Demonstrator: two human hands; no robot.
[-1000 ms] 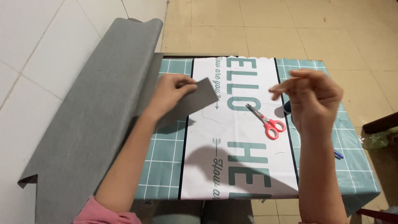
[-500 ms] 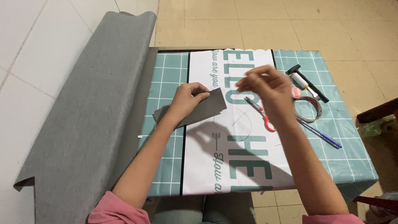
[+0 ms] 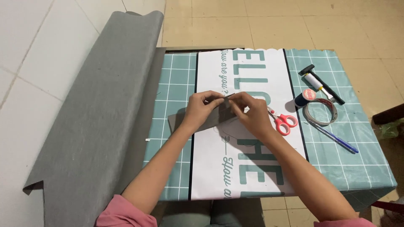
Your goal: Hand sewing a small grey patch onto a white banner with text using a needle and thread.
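A small cut piece of grey felt [image 3: 198,120] lies over the teal grid mat [image 3: 172,90] near the middle of the table. My left hand [image 3: 201,110] pinches the piece's upper edge. My right hand [image 3: 251,112] meets it from the right, fingertips pinching the same edge beside the left thumb. Red-handled scissors [image 3: 284,122] rest just right of my right hand, on the white printed sheet [image 3: 248,67].
A wide sheet of grey felt [image 3: 101,126] drapes off the table's left side onto the white floor. At the right lie a black thread spool [image 3: 304,98], a coiled measuring tape [image 3: 321,111], a blue pen [image 3: 334,138] and a black-and-white tool [image 3: 320,84].
My right hand has come down from the air at the right and joined my left hand on the small felt piece. The view has shifted, showing the tools at the right.
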